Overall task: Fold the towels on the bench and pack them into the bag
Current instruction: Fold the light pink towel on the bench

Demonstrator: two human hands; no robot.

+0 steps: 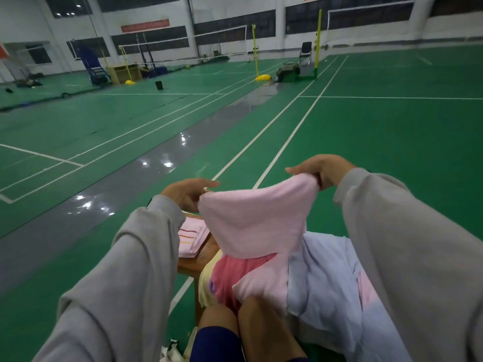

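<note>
Below grip, against knees: pile [235,275] of loose red, yellow and pale blue cloth, left to fold. Between hands: pink towel [256,220] held up, left hand [188,194] and right hand [321,171] each pinching a top corner. Under left hand: striped towel [190,239] folded on bench [198,262]. Bag not identifiable; likely nothing packed.

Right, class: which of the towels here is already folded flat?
The pale pink striped cloth towel on the brown wooden bench. It lies flat and squared; the plain pink towel hangs from the left hand and right hand, the others sit crumpled.
</note>
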